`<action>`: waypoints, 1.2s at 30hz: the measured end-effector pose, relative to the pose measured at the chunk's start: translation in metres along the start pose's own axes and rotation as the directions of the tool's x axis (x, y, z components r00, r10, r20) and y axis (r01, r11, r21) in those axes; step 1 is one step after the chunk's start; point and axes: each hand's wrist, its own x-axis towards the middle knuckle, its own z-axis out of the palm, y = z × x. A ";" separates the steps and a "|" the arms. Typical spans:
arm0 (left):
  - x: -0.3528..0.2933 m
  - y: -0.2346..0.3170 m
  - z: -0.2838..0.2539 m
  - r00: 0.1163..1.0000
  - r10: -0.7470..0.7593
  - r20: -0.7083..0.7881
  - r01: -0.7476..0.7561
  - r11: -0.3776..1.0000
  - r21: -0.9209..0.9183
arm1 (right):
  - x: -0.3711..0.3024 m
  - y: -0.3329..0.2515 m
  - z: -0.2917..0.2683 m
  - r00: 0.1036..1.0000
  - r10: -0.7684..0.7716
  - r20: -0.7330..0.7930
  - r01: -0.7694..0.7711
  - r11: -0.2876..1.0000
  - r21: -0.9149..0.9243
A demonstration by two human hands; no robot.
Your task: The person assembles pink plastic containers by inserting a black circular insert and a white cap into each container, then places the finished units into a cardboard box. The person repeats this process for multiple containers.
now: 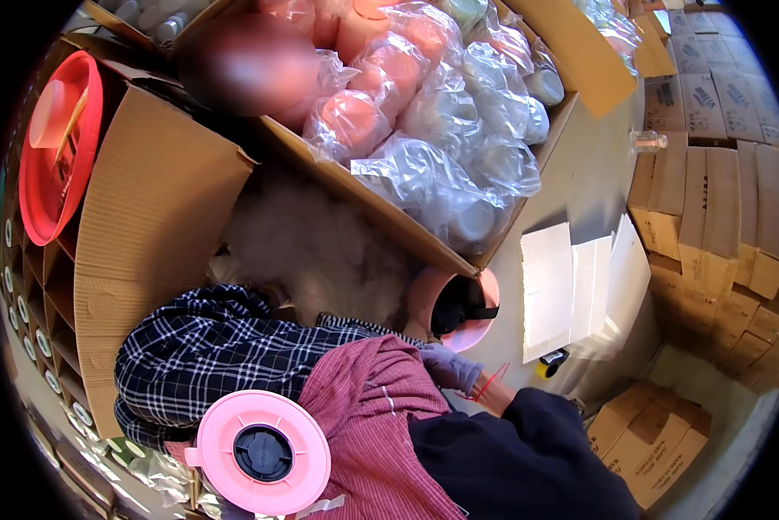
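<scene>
At the lower left, a dark plaid sleeve leads to my left hand (179, 451), mostly hidden, closed at the edge of a round pink lid (304, 464) with a black centre cap. My right hand (450, 367), in a grey glove with a red string at the wrist, is beside a pink round container (476, 333). Its fingers appear closed on the container's near rim, though partly hidden by reddish checked cloth. Inside the container is a black part with a strap (460, 310). A large open carton (363, 198) beyond holds pink and pale containers in clear plastic bags (441, 186).
A red basin (34, 195) stands at the left beside a cardboard flap (151, 234). Stacked cartons (710, 195) line the right. White folded card (547, 295), a tape roll (551, 362) and another carton (654, 442) lie right of me. A patch beyond my arms is blurred.
</scene>
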 end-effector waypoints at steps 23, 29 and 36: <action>0.004 -0.014 0.005 0.980 0.165 -0.110 -0.166 0.986 -0.006 | -0.066 0.175 -0.072 0.852 -0.147 -0.503 -0.410 0.411 -0.814; -0.010 -0.017 0.015 0.967 0.196 -0.165 -0.198 0.980 0.000 | -0.044 0.153 -0.101 0.754 -0.551 -0.357 -0.349 0.125 -0.929; -0.008 -0.018 0.025 0.941 0.236 -0.244 -0.257 0.965 -0.056 | 0.056 -0.002 -0.128 0.871 -0.481 0.102 -0.124 -0.416 -0.901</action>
